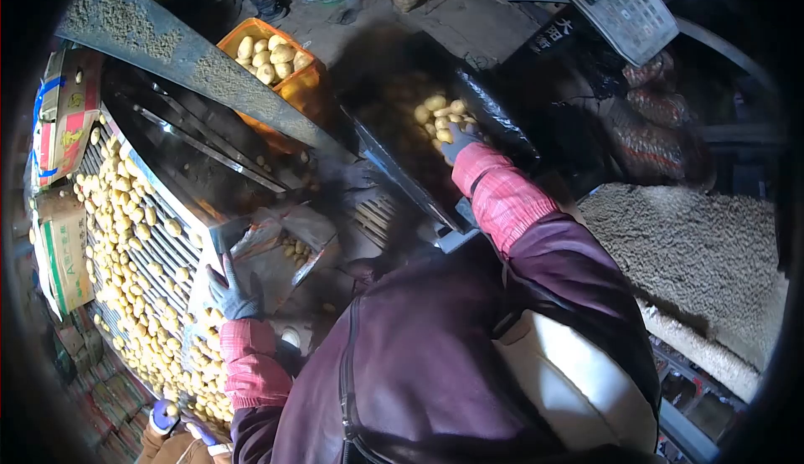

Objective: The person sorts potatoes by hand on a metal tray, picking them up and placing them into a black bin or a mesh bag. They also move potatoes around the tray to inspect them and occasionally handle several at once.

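My left hand point(236, 295), in a grey glove, rests at the edge of a slatted sorting rack point(172, 250). Its fingers are spread, with nothing in them. Many potatoes point(126, 204) lie across the slats. On the other side, my right hand point(462, 140), also gloved, reaches into a long bin lined with black plastic point(494, 112). It touches a pile of potatoes point(437, 115) there, its fingers looking stretched out over them; the fingertips are partly lost in shadow.
Beyond a dusty metal beam point(201, 62) stands an orange crate of larger potatoes point(272, 59). A scale with a green display point(615, 12) is at the upper right, near filled net bags point(657, 129). Another person's gloved hand point(163, 416) holds a potato at the lower left. Cardboard boxes point(67, 250) flank the rack.
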The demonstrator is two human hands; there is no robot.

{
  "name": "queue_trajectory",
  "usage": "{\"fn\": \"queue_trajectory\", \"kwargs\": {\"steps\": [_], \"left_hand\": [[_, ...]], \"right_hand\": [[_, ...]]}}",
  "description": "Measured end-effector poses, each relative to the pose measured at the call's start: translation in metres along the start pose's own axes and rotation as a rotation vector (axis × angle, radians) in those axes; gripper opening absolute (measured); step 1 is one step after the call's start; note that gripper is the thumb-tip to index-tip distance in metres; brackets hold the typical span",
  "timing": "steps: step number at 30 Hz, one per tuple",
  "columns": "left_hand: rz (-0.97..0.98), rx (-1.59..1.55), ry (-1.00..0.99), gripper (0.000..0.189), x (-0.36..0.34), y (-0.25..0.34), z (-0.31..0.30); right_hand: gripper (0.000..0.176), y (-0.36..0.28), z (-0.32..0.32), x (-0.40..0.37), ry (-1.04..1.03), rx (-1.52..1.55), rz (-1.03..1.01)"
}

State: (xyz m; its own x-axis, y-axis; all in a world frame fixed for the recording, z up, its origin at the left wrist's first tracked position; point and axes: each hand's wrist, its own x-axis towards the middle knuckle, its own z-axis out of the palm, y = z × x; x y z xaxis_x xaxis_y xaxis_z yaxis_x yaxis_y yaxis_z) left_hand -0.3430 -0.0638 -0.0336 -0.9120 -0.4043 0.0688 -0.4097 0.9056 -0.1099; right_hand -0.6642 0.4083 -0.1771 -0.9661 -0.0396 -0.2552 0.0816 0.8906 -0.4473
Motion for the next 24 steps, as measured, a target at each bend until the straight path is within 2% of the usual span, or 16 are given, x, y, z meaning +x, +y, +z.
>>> {"fn": "queue_trajectory", "kwargs": {"steps": [2, 3, 6, 7, 9, 11, 13, 14, 16, 18, 19, 22, 24], "left_hand": [[0.002, -0.020, -0.008, 0.085, 0.000, 0.002, -0.003], [-0.006, -0.014, -0.022, 0.085, 0.000, 0.003, -0.005], [-0.023, -0.004, -0.054, 0.085, 0.000, 0.009, -0.012], [-0.021, -0.002, -0.062, 0.084, 0.001, 0.010, -0.015], [-0.016, -0.004, -0.042, 0.084, 0.002, 0.009, -0.013], [0.004, -0.009, -0.009, 0.083, 0.000, 0.004, -0.004], [-0.014, -0.042, -0.023, 0.084, 0.003, 0.008, -0.012], [-0.008, -0.058, -0.012, 0.084, 0.003, 0.007, -0.010], [0.007, -0.079, 0.015, 0.084, 0.003, 0.005, -0.007], [0.017, -0.087, 0.018, 0.084, 0.004, 0.005, -0.008], [0.021, -0.092, 0.022, 0.084, 0.004, 0.005, -0.008], [-0.014, -0.076, -0.016, 0.084, 0.002, 0.006, -0.007], [-0.024, -0.064, -0.025, 0.084, 0.002, 0.005, -0.007]], "right_hand": [[0.063, 0.014, 0.024, 0.035, -0.100, 0.507, 0.164], [0.062, 0.027, 0.048, 0.056, -0.093, 0.160, 0.130], [0.060, 0.014, 0.057, 0.099, -0.296, -0.432, 0.088], [0.059, -0.008, 0.041, 0.091, -0.280, -0.379, 0.028], [0.056, -0.087, -0.036, 0.060, -0.250, -0.278, -0.091], [0.049, -0.080, -0.039, 0.064, -0.102, -0.040, -0.185], [0.033, -0.058, -0.057, 0.060, -0.339, 0.779, 0.195], [0.030, -0.067, -0.096, 0.042, -0.323, 0.766, 0.241], [0.027, -0.021, -0.119, 0.042, -0.327, 0.540, 0.204], [0.027, 0.051, -0.107, 0.058, -0.507, -0.009, -0.034], [0.027, 0.072, -0.103, 0.060, -0.659, -0.354, -0.192], [0.031, 0.106, -0.067, 0.028, -0.410, -0.191, -0.040], [0.040, 0.113, -0.047, 0.030, -0.387, -0.405, -0.064]]}}
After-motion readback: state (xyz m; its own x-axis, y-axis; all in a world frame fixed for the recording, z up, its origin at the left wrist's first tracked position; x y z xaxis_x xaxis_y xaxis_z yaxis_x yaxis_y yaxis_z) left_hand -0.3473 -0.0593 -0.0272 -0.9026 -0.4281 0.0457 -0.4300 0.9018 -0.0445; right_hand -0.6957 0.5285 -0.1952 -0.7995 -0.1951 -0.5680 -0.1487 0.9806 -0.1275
